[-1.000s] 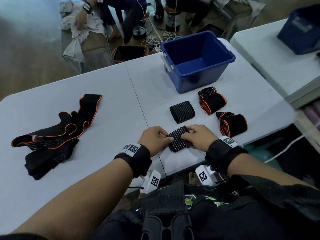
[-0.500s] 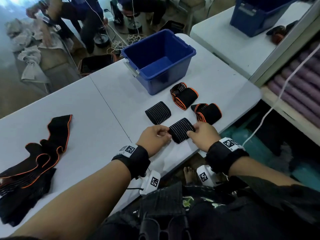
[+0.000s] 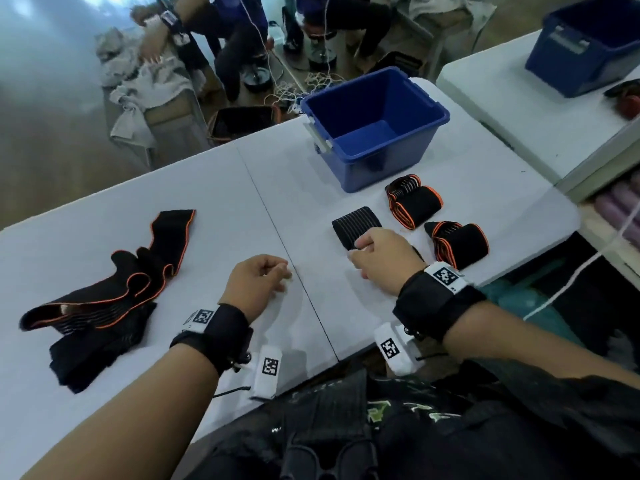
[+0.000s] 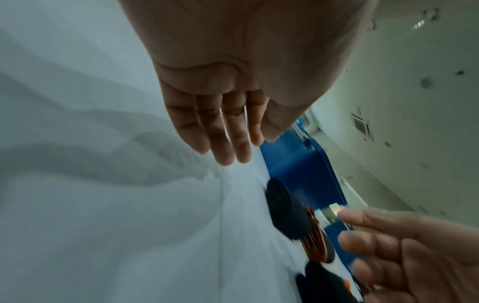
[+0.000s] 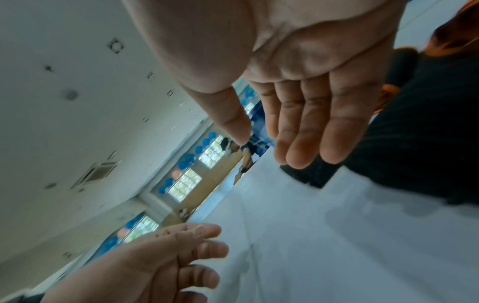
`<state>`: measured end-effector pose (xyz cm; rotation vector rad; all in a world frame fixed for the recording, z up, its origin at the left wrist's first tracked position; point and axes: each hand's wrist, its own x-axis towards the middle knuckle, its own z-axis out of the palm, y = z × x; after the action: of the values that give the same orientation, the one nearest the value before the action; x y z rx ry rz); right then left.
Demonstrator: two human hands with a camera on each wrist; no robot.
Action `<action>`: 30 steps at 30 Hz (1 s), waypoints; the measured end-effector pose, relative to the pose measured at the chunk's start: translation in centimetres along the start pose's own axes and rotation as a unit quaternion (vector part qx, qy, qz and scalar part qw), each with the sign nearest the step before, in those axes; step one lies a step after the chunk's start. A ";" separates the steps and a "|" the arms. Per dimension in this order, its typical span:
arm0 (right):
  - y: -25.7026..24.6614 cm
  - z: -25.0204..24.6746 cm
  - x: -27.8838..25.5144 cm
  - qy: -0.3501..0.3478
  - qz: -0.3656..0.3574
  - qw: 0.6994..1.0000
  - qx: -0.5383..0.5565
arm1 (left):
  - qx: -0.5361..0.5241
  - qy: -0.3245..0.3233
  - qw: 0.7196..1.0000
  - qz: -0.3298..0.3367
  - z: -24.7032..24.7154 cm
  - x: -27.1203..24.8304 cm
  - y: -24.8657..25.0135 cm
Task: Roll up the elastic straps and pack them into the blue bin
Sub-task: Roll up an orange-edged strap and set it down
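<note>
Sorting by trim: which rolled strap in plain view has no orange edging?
The striped black roll nearest the right hand; both rolls to its right show orange edges.

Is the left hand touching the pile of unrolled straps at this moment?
Apart. The head view shows a stretch of bare table between the left hand and the unrolled straps.

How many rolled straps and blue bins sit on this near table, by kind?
Orange-edged rolls: 2
Plain black rolls: 2, one mostly hidden by the hand
Blue bin: 1
Total: 5
</note>
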<state>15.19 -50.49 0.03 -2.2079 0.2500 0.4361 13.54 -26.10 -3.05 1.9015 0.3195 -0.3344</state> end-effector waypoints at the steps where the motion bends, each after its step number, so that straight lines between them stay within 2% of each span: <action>1: -0.9 1.1 0.3 -0.022 -0.014 0.999 -0.020 | -0.006 0.023 1.000 -0.005 -1.4 -0.3 -0.4; 5: -4.1 5.5 0.6 -0.105 -0.058 0.990 -0.079 | -0.028 0.121 0.992 -0.021 -7.4 -1.8 -1.9; 8: -6.3 8.4 0.3 -0.162 -0.076 0.981 -0.074 | -0.043 0.227 0.973 -0.013 -12.1 -3.5 -3.5; 11: -8.6 10.6 -0.1 -0.206 -0.092 0.971 -0.075 | -0.038 0.366 0.930 -0.011 -16.2 -5.7 -5.5; 13: -9.8 11.7 -0.2 -0.221 -0.109 0.966 -0.078 | 0.037 0.442 0.896 -0.027 -18.4 -7.0 -7.7; 14: -10.5 12.2 -0.2 -0.228 -0.117 0.963 -0.079 | 0.084 0.459 0.883 -0.047 -19.3 -7.7 -8.9; 16: -11.8 13.4 -0.1 -0.238 -0.134 0.958 -0.087 | 0.166 0.443 0.875 -0.099 -20.5 -8.4 -11.6; 18: -13.0 14.6 -0.2 -0.251 -0.151 0.951 -0.097 | 0.231 0.393 0.874 -0.168 -20.7 -9.0 -13.8; 20: -14.0 15.8 -0.3 -0.267 -0.162 0.944 -0.106 | 0.269 0.344 0.877 -0.201 -20.1 -9.5 -15.0; 23: -15.1 17.3 -0.5 -0.287 -0.179 0.931 -0.135 | 0.300 0.320 0.880 -0.184 -18.9 -10.0 -15.5; 30: -17.4 21.1 -1.0 -0.287 -0.278 0.887 -0.233 | 0.314 0.291 0.900 -0.078 -15.9 -12.0 -16.9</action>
<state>15.19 -23.14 0.66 -2.3426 -0.8701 0.8533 -2.69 -6.13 -7.67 2.6059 0.8462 0.0587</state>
